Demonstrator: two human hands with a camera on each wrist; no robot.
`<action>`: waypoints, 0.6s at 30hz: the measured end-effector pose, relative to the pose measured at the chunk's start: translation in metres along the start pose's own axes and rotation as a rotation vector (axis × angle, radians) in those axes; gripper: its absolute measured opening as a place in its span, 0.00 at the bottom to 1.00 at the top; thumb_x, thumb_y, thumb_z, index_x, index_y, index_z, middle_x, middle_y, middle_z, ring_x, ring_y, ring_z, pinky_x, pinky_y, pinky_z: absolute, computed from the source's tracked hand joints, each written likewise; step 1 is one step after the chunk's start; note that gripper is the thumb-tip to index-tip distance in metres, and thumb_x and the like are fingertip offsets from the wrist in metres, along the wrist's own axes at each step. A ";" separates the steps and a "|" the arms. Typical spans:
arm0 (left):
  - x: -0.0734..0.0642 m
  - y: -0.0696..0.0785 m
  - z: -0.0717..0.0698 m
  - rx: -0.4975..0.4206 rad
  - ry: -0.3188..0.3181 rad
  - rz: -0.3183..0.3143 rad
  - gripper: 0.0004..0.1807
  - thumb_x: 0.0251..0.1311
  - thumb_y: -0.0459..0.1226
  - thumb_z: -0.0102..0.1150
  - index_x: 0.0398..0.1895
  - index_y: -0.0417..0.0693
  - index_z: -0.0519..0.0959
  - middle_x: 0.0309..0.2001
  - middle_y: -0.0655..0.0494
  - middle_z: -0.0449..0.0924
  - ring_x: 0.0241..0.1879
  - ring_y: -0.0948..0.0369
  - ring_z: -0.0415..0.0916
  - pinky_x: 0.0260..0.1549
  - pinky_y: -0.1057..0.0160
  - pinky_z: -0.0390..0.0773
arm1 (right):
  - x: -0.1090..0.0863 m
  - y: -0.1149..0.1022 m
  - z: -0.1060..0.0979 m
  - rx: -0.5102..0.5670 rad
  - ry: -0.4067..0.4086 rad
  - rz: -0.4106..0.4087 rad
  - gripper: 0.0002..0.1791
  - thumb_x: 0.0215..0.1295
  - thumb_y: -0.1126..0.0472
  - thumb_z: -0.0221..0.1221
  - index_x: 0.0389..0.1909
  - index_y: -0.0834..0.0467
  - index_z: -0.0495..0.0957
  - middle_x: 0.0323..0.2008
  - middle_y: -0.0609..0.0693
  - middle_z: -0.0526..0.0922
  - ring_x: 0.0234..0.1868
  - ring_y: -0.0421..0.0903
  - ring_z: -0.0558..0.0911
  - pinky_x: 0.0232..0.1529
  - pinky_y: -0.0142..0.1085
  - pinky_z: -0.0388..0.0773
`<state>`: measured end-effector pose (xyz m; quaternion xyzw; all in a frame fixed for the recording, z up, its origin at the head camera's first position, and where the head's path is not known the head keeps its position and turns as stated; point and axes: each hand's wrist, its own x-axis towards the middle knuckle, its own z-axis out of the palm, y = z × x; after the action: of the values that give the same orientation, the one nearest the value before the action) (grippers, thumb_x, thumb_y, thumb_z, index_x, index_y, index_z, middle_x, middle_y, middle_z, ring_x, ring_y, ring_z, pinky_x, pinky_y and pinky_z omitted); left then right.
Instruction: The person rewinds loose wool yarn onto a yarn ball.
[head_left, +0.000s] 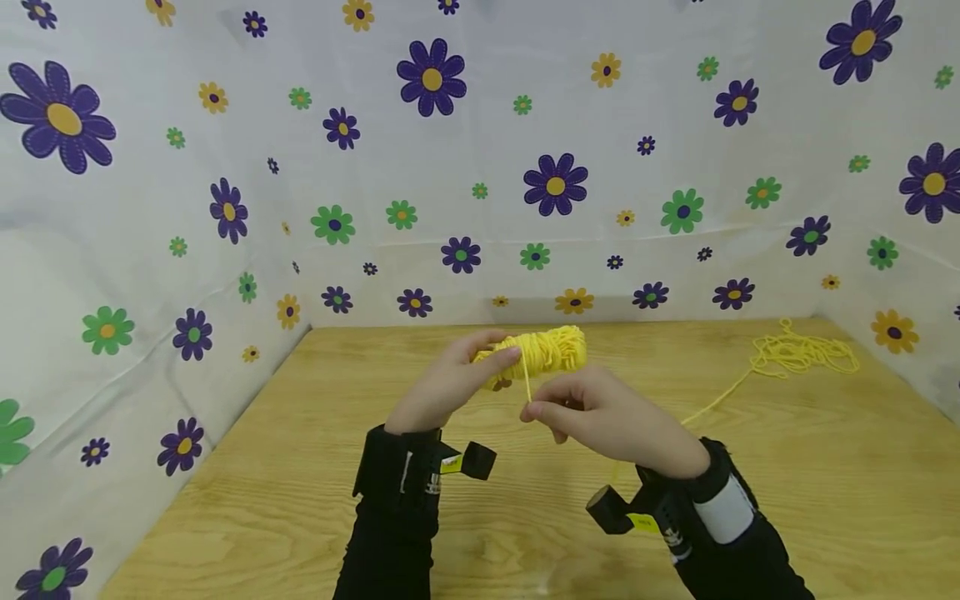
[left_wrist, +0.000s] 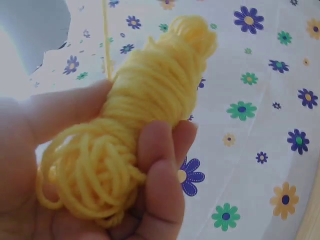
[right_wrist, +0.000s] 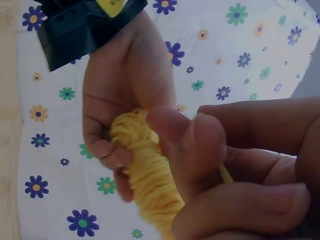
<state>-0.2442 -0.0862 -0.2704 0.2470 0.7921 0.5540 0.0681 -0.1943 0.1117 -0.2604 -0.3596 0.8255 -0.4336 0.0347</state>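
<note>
One yellow skein (head_left: 550, 352); left hand (head_left: 442, 379) holds it; right hand (head_left: 611, 412) pinches strand (head_left: 527, 382).

Flower-printed white sheeting (head_left: 487, 137) backs a wooden table (head_left: 247, 492).

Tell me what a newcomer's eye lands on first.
The yellow yarn bundle in the left hand, central in the head view, comes first; the right hand pinches its strand. Next come bold flowers across the white backdrop, then the loose yarn pile at the far right of the table.
</note>
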 end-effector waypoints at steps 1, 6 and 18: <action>0.000 0.000 -0.001 -0.028 0.001 0.006 0.20 0.68 0.41 0.46 0.58 0.39 0.68 0.49 0.45 0.72 0.44 0.51 0.72 0.48 0.51 0.73 | 0.001 0.001 0.000 0.003 -0.010 -0.003 0.09 0.67 0.63 0.52 0.31 0.61 0.79 0.17 0.45 0.69 0.18 0.40 0.65 0.21 0.32 0.61; -0.003 0.004 -0.003 -0.127 -0.001 0.018 0.19 0.69 0.39 0.45 0.58 0.37 0.67 0.48 0.43 0.72 0.42 0.53 0.71 0.47 0.55 0.72 | 0.004 0.007 0.001 -0.011 -0.058 -0.019 0.11 0.67 0.62 0.52 0.28 0.59 0.78 0.16 0.45 0.69 0.16 0.39 0.63 0.20 0.32 0.61; -0.009 0.019 0.001 -0.204 -0.137 0.085 0.17 0.68 0.34 0.43 0.55 0.32 0.67 0.43 0.45 0.70 0.37 0.57 0.69 0.34 0.65 0.73 | 0.003 0.026 -0.013 0.058 -0.097 0.015 0.09 0.68 0.65 0.50 0.45 0.66 0.73 0.31 0.53 0.79 0.25 0.45 0.73 0.29 0.38 0.71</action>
<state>-0.2297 -0.0847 -0.2547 0.3093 0.7140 0.6159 0.1235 -0.2166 0.1281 -0.2711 -0.3728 0.8126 -0.4391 0.0885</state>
